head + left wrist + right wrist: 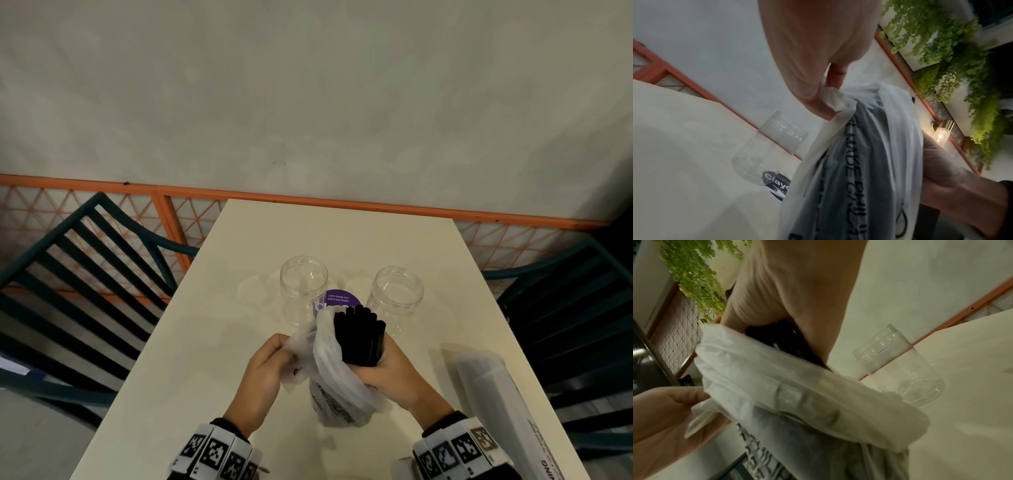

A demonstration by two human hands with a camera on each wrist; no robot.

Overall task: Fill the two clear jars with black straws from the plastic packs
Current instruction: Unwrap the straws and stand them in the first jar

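Straws [360, 337] bare in head view; left wrist shows only pack [863, 170].

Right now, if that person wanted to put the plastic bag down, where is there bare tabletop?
Bare patches: the table left of the left hand, out to its left edge, and the far strip behind the two clear jars. Crowded: the middle, where both hands, the opened pack and the black straws sit before the jars, and the near right, taken by a second pack.

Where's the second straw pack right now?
In the head view, the unopened pack lies flat on the table along its right edge, just right of the right hand, nearer the person than the right jar.
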